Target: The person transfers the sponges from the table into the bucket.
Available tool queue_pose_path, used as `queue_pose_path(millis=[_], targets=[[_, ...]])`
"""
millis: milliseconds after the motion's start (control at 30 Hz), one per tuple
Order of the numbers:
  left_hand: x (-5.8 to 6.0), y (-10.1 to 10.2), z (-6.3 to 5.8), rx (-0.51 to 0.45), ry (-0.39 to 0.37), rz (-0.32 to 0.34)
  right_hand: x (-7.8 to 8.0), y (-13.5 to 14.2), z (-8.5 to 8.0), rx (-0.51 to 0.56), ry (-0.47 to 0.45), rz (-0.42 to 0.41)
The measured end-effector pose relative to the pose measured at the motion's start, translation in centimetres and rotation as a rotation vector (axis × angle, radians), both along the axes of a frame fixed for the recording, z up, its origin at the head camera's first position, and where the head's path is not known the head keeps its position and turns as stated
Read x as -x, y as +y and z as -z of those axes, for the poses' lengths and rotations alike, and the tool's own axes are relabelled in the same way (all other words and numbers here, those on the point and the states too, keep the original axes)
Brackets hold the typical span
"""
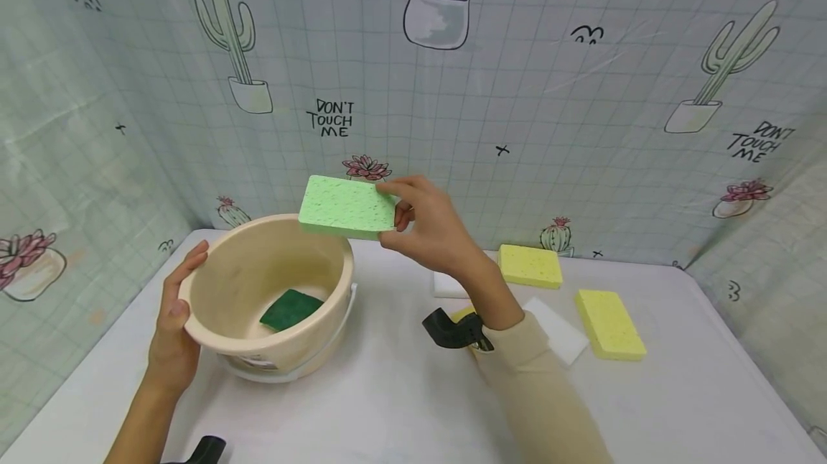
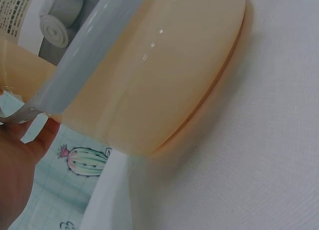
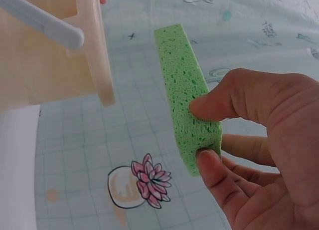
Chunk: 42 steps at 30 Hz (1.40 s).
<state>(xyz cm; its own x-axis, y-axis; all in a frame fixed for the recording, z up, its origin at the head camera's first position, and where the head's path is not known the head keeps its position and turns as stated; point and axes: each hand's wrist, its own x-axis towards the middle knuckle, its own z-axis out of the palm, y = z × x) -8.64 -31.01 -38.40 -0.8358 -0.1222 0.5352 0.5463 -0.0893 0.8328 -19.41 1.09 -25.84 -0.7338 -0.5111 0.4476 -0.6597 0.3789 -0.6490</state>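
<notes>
My right hand (image 1: 429, 227) pinches a light green sponge (image 1: 349, 207) by its right end, fingers on top and thumb below. The sponge is in the air at the back right rim of a cream bucket (image 1: 232, 291); the right wrist view shows its porous edge (image 3: 182, 85). A dark green pad (image 1: 291, 309) lies on the bucket's floor. At the bucket's left side, my left hand (image 1: 176, 338) grips the rim, thumb towards the front. The bucket's pale handle (image 1: 336, 338) hangs down its front. In the left wrist view the bucket's base is on the table.
On the right of the white table (image 1: 400, 399) lie yellow sponges (image 1: 530, 266) and white flat pieces (image 1: 557, 331). Another yellow piece is mostly hidden behind the right wrist. Printed curtains (image 1: 452, 112) stand close behind and at both sides.
</notes>
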Motion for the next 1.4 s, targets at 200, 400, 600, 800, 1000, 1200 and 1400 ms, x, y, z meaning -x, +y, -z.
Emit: queue_pose_path(millis=[200,400,600,800,1000,1200,1400], targets=[[0.0,0.0,-0.1,-0.006,0.001,0.005,0.0,-0.9,0.1,-0.032,-0.009,-0.021],[-0.1,0.0,-0.1,0.0,0.007,0.011,0.0,-1.8,0.3,-0.052,-0.015,-0.046],[0.0,0.0,0.0,0.008,0.01,0.009,-0.1,-2.8,0.0,-0.095,-0.039,-0.095],[0.0,-0.1,0.0,0.013,0.002,-0.001,0.0,-3.3,-0.1,-0.107,-0.06,-0.119],[-0.1,0.0,0.0,0.018,-0.004,-0.009,0.3,-3.7,-0.2,-0.154,-0.08,-0.133],[-0.1,0.0,0.0,0.015,0.018,-0.002,0.5,-4.6,-0.4,-0.203,-0.079,-0.171],[-0.1,-0.1,0.0,0.022,0.047,0.012,0.6,-5.7,-0.6,-0.219,-0.094,-0.223]])
